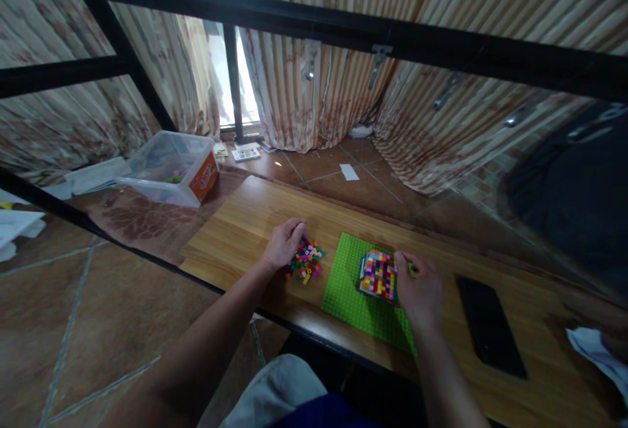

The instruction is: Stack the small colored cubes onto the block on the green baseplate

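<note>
Wooden table [230,225] underneath, green baseplate [343,281] flat on it, likely for steady footing; right hand [420,287] curled over the plate's right side, perhaps bracing; left hand [285,243] bunched left of the plate; brick block [377,274] on the plate; loose bricks [307,260] left of it, probably for easy reach; whether either hand pinches anything, I can't tell; right hand hides the block's edge.

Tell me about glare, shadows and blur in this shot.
Head view: the window gap is blown out to white; head view: the green baseplate darkens near the brick block; head view: the loose bricks look soft, their studs hard to make out.
</note>
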Available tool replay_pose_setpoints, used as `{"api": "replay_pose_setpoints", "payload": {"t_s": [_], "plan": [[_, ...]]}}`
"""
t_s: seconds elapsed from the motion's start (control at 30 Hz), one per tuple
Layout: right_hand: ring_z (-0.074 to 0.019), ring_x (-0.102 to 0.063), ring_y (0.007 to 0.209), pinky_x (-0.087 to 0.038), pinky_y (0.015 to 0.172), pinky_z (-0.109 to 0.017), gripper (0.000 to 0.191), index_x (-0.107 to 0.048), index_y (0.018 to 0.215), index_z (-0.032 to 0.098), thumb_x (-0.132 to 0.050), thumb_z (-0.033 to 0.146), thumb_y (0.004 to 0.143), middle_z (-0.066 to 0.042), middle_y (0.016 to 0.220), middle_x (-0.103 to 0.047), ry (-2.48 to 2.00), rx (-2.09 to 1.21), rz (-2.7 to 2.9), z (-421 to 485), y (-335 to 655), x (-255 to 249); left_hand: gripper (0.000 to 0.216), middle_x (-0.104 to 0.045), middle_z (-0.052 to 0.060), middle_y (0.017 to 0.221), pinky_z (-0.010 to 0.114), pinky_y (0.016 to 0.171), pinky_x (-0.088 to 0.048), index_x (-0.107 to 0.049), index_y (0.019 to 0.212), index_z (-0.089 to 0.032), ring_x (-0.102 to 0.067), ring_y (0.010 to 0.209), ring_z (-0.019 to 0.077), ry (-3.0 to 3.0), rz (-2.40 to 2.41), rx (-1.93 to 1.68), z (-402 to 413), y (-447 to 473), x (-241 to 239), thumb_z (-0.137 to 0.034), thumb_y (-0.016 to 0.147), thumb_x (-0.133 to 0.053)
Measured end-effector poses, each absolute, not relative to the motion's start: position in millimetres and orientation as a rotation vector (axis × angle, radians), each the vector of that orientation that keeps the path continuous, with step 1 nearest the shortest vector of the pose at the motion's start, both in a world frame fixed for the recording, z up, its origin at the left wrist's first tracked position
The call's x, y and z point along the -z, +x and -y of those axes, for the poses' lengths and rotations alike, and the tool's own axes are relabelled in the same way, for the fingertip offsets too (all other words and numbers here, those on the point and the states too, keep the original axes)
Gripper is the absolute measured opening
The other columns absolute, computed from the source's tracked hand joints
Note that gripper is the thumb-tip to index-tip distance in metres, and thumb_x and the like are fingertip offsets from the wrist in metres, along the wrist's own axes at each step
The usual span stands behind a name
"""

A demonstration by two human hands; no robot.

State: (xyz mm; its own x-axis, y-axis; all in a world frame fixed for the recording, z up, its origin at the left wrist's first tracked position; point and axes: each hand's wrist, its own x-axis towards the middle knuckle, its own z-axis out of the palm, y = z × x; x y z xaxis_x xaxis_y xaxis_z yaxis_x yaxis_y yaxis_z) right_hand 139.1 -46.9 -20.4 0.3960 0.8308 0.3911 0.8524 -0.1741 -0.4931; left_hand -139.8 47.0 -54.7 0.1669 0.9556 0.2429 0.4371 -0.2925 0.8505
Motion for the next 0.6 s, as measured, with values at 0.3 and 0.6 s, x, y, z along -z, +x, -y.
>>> {"api": "replay_pose_setpoints", "payload": {"t_s": [0.3, 0.6], "plan": [[-0.0243, -0.054, 0.087, -0.034, 0.077, -0.036, 0.046, -0.071, 0.083, 0.016, -0.036, 0.045, 0.094, -0.013, 0.092, -0.069, -2.074, 0.193, 1.596, 48, 136, 26, 0.037, -0.074, 0.003, 0.084, 0.029, 0.086, -0.049, -0.065, 0.104, -0.019, -0.067, 0.085, 0.0182, 1.822, -1.344, -1.040, -46, -139, 54, -0.041, 0.095, -0.037], [-0.0226, -0.049, 0.080, -0.027, 0.070, -0.035, 0.040, -0.070, 0.083, 0.019, -0.038, 0.041, 0.094, -0.010, 0.087, -0.067, -2.166, 0.418, 1.715, 49, 130, 19, 0.036, -0.073, 0.003, 0.083, 0.029, 0.085, -0.050, -0.065, 0.103, -0.019, -0.067, 0.082, 0.0175, 1.815, -1.353, -1.046, -44, -136, 51, -0.039, 0.095, -0.037]]}}
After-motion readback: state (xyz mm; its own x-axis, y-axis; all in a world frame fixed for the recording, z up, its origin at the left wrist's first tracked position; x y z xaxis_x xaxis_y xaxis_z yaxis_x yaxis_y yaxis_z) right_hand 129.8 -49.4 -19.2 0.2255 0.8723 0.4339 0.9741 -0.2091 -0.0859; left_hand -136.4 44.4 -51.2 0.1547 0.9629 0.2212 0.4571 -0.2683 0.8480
